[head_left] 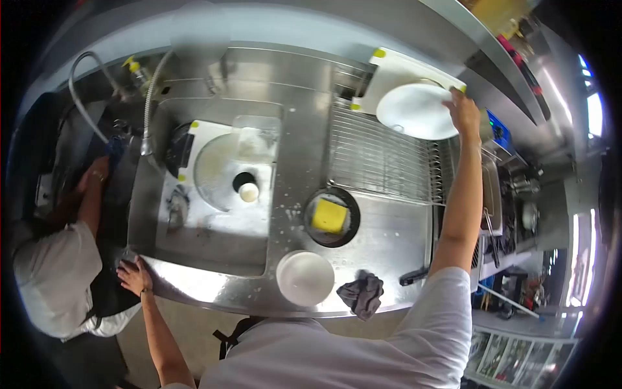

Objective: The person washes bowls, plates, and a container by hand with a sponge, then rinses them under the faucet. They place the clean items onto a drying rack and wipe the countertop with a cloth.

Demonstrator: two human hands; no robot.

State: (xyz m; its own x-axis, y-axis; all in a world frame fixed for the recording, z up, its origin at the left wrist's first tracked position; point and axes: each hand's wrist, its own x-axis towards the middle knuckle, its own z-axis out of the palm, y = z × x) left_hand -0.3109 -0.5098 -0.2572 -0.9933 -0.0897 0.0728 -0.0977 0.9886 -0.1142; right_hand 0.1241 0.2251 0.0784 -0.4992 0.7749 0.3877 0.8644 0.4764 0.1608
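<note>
My right hand reaches over the far right of the wire dish rack, its fingers closed on the rim of a large white plate. The plate leans in front of a white cutting board with yellow-green corners. My left hand rests on the front edge of the steel sink, fingers spread, holding nothing. Between the hands, a round black pan with a yellow sponge in it sits on the counter, near a white bowl and a crumpled dark cloth.
In the sink lie another cutting board, a large round lid or dish, a clear container and a small white cup. A hose sprayer hangs at left. A co-worker stands at the left basin. A shelf overhangs the rack.
</note>
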